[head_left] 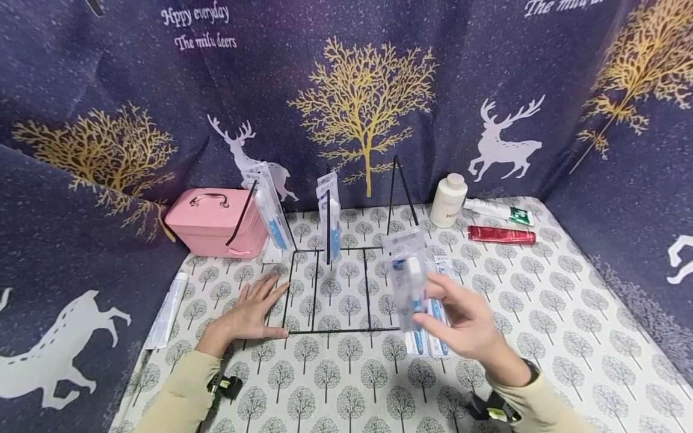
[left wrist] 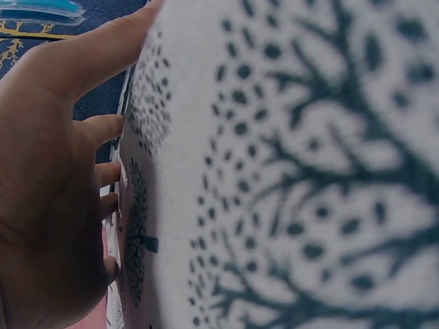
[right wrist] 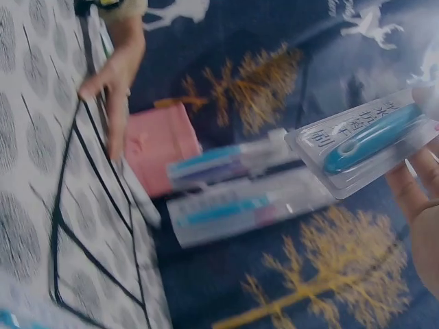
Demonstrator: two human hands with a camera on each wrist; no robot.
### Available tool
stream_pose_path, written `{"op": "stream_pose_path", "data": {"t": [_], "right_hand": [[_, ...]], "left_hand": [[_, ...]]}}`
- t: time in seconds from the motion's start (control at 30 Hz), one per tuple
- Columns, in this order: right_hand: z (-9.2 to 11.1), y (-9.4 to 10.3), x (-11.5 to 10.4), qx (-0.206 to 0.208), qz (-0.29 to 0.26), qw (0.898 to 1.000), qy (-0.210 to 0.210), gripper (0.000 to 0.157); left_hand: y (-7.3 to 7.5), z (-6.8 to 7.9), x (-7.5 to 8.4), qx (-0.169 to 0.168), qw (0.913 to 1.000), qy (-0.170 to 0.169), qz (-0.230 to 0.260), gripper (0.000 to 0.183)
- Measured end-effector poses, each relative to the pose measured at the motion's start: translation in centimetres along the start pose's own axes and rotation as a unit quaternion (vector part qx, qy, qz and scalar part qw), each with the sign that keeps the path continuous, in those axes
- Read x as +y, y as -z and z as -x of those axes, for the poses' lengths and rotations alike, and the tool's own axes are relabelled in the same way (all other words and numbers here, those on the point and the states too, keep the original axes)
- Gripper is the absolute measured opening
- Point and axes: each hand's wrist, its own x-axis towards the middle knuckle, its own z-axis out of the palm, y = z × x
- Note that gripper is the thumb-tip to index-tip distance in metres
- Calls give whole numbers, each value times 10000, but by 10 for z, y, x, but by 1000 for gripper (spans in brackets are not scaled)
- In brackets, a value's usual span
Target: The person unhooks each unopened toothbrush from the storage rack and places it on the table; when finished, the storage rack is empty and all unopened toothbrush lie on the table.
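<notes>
My right hand (head_left: 465, 319) pinches a packaged toothbrush (head_left: 407, 279) between thumb and fingers, above the table's right half. In the right wrist view that clear pack (right wrist: 370, 140) shows a blue handle. My left hand (head_left: 251, 313) rests on the table with fingers spread, fingertips at the left edge of a black wire rack (head_left: 341, 331). Packaged toothbrushes (head_left: 269, 210) hang at the rack's left prong, and another group (head_left: 331, 219) hangs at its middle prong. The right prong (head_left: 397, 192) carries none. More toothbrush packs (head_left: 437, 331) lie under my right hand, partly hidden.
A pink case (head_left: 216, 222) stands at the back left, behind the rack's left prong. To the left lies a white tube (head_left: 168, 310). At the back right are a white bottle (head_left: 448, 200), a white and green tube (head_left: 500, 211) and a red tube (head_left: 502, 235).
</notes>
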Motion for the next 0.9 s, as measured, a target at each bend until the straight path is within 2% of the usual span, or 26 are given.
{"op": "stream_pose_path", "data": {"t": [0.17, 0.27, 0.37, 0.47, 0.57, 0.67, 0.73, 0.9], "right_hand": [[5, 25, -9, 615, 51, 9981, -6, 58], [17, 40, -16, 1025, 276, 9938, -331, 59], [34, 57, -22, 1393, 452, 9847, -944, 61], [52, 72, -26, 1662, 479, 9702, -1696, 63], [68, 84, -29, 1829, 724, 9454, -2597, 66], [82, 92, -31, 1784, 1347, 9075, -3556, 68], [91, 97, -32, 1676, 1651, 8835, -4051, 68], [114, 108, -31, 1476, 2475, 8163, -5006, 62]], "left_hand": [[0, 0, 0, 33, 10000, -37, -34, 106], [-1, -1, 0, 22, 10000, -45, -24, 106], [-1, 0, 0, -10, 10000, -30, 23, 106], [-1, 0, 1, -40, 10000, -26, 34, 107], [-1, 0, 1, -38, 10000, -31, 7, 106], [0, -1, 1, -23, 10000, -43, -12, 106], [1, 0, 1, -28, 10000, -51, 6, 106], [0, -1, 0, 14, 9999, -102, -4, 105]]}}
